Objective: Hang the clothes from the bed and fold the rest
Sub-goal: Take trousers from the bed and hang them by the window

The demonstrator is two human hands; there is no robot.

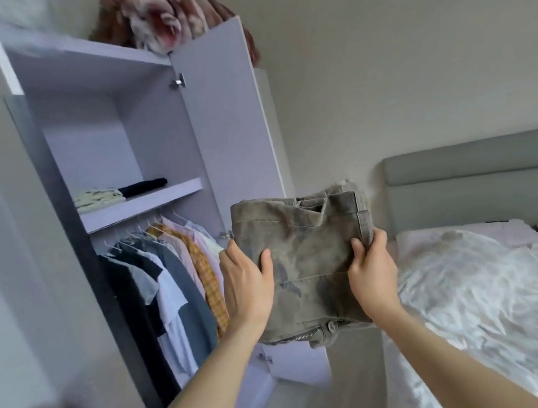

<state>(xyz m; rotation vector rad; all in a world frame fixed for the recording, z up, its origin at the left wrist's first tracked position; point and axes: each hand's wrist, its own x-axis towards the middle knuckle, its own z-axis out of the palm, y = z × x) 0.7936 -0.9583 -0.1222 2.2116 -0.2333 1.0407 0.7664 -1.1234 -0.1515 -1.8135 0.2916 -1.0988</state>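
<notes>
Wardrobe open at left of frame; my left hand and right hand clamp the folded trousers mid-frame by both sides, keeping the fold intact, probably for the shelf.

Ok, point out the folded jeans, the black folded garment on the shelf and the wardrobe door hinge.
folded jeans (pixel 305 254): head view, middle of top fold.
black folded garment (pixel 142 187): head view, its middle.
wardrobe door hinge (pixel 178 81): head view, metal body.

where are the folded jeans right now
In the head view, the folded jeans are mid-frame, held up between the left hand and right hand, in front of the wardrobe door.
</notes>
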